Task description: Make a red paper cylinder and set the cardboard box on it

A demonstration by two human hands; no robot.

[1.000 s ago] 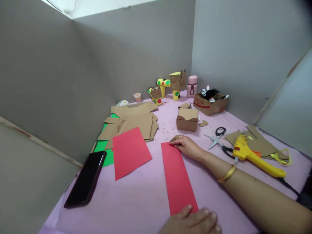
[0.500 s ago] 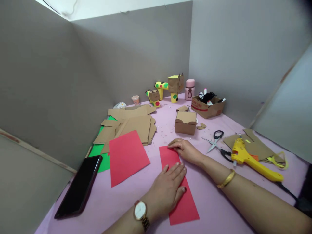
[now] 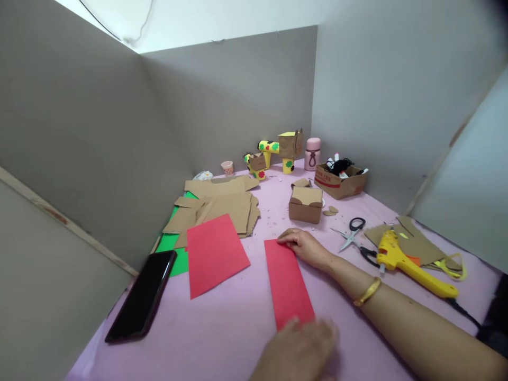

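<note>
A narrow strip of red paper (image 3: 289, 286), apparently a folded sheet, lies lengthwise on the table. At its far end my right hand (image 3: 304, 246) has its fingers bent and together, holding the paper down by the top corner. My left hand (image 3: 297, 352) is over the near end, which it covers. Motion blurs its fingers, so their shape is unclear. A second red sheet (image 3: 216, 256) lies flat to the left, partly over flattened brown cardboard (image 3: 226, 206) and green paper (image 3: 180, 263).
A black phone (image 3: 142, 296) lies at left. Scissors (image 3: 351, 233), a yellow glue gun (image 3: 413, 267) and cardboard scraps lie at right. A small cardboard box (image 3: 305, 205) sits ahead. Decorated yellow figures (image 3: 269, 147), a pink flask (image 3: 313, 154) and a supply box (image 3: 340, 182) stand behind.
My left hand has slid from the middle of the red strip toward its near end. My right hand keeps its place at the far end. The whole view has shifted slightly.
</note>
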